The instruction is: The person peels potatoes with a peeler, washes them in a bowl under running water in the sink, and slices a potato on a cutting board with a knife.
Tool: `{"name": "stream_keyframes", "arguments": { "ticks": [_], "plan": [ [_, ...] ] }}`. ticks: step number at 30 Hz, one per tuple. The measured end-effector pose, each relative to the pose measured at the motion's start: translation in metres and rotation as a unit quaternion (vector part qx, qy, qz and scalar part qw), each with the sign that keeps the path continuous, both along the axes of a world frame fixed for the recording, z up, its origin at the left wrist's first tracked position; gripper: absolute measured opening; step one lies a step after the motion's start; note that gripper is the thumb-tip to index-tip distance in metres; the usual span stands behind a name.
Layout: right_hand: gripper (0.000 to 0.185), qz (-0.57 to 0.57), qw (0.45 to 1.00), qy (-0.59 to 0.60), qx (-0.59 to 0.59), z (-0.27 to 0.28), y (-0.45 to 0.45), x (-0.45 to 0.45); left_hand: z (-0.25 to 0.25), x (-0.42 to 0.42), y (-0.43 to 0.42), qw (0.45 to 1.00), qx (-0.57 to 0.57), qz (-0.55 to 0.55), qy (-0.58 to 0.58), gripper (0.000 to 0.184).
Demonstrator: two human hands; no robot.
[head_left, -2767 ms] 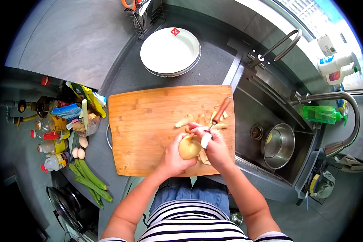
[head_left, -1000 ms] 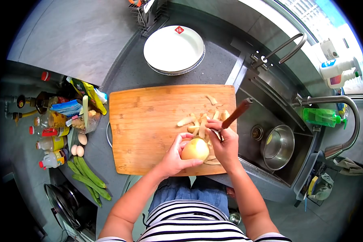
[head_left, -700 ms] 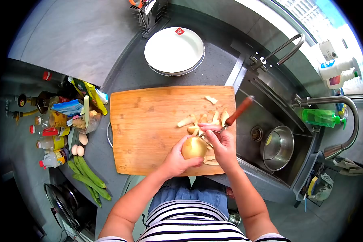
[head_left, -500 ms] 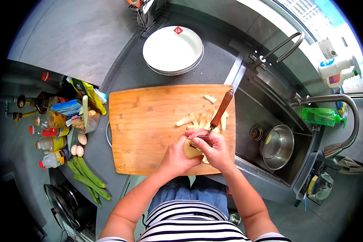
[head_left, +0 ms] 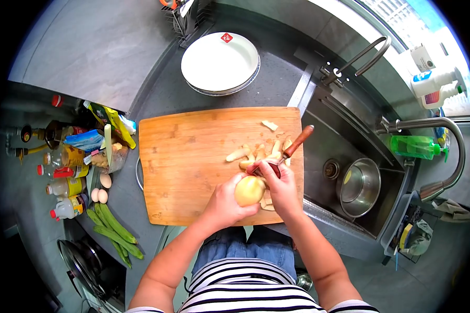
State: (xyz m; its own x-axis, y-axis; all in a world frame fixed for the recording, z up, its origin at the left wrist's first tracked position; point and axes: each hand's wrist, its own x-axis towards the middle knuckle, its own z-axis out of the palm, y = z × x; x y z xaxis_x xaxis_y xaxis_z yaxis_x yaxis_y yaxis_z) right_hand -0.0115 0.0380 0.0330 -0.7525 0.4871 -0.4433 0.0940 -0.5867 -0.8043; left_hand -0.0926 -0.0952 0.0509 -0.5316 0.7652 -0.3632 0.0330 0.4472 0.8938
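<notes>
My left hand (head_left: 225, 204) is closed round a pale yellow, peeled-looking potato (head_left: 249, 191) above the front of a wooden cutting board (head_left: 185, 161). Just right of it, my right hand (head_left: 282, 189) grips a peeler by its metal head. The peeler's brown wooden handle (head_left: 300, 141) slants up and away to the right. Its blade is mostly hidden by the fingers. Potato peelings (head_left: 238, 154) lie scattered on the board's right half, beyond and beneath the hands.
A white dish (head_left: 220, 61) stands behind the board. To the right is a sink (head_left: 324, 125) holding a metal pot (head_left: 360, 188), with faucets beyond. On the left are green vegetables (head_left: 115, 229), eggs (head_left: 103, 196), bottles (head_left: 70, 206) and a plastic tub (head_left: 118, 156).
The potato has been turned so that its rounded side faces up. My right hand has shifted slightly away from it, and the peeler's handle has swung lower and to the right.
</notes>
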Motion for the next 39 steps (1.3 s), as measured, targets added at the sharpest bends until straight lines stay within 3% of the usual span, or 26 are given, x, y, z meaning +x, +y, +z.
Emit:
{"name": "stream_keyframes", "arguments": {
  "ticks": [1, 5, 9, 12, 15, 18, 24, 27, 29, 30, 33, 36, 39],
  "plan": [
    [0.019, -0.008, 1.000, -0.014, -0.019, -0.002, 0.001, 0.001, 0.008, 0.000, 0.002, 0.999, 0.008, -0.002, -0.031, 0.054],
    [0.019, -0.022, 0.997, -0.051, -0.061, 0.003, 0.005, 0.002, 0.003, 0.007, 0.001, 1.000, 0.015, -0.001, 0.022, 0.059],
    [0.018, 0.061, 0.997, 0.016, 0.049, 0.009, -0.004, 0.006, -0.001, 0.009, 0.002, 0.995, 0.022, -0.001, 0.102, 0.063],
    [0.021, 0.106, 0.986, -0.013, 0.124, 0.011, -0.014, 0.006, 0.001, 0.009, 0.006, 0.992, 0.008, -0.007, 0.122, 0.061],
    [0.021, 0.041, 0.995, -0.008, 0.094, 0.003, -0.017, 0.003, -0.002, 0.011, 0.003, 0.992, -0.051, -0.010, 0.111, 0.061],
    [0.021, 0.007, 0.999, -0.015, 0.030, 0.000, -0.012, 0.002, -0.004, 0.013, 0.000, 0.985, 0.002, 0.008, 0.170, 0.056],
    [0.023, -0.026, 0.999, -0.021, -0.036, -0.006, -0.009, 0.007, -0.003, 0.015, -0.008, 0.988, 0.060, -0.015, 0.141, 0.064],
    [0.024, -0.025, 1.000, -0.006, -0.012, -0.002, -0.013, 0.008, -0.018, 0.021, -0.015, 0.992, 0.079, 0.020, -0.094, 0.071],
    [0.024, -0.018, 1.000, 0.014, -0.017, -0.001, -0.011, 0.011, -0.034, 0.022, -0.015, 0.972, 0.123, 0.061, -0.191, 0.072],
    [0.024, -0.014, 0.999, 0.023, -0.020, 0.000, -0.009, 0.012, -0.032, 0.021, -0.013, 0.957, 0.145, 0.082, -0.239, 0.073],
    [0.021, 0.012, 0.998, 0.040, -0.049, 0.008, -0.004, 0.015, -0.018, 0.006, -0.011, 0.949, 0.117, 0.007, -0.293, 0.073],
    [0.018, 0.048, 0.998, 0.041, -0.013, 0.010, -0.004, 0.015, -0.005, 0.000, -0.009, 0.968, -0.006, -0.026, -0.249, 0.073],
    [0.015, 0.103, 0.993, 0.040, 0.046, 0.013, -0.007, 0.014, 0.008, 0.004, -0.004, 0.999, 0.000, -0.011, -0.048, 0.073]
  ]
}}
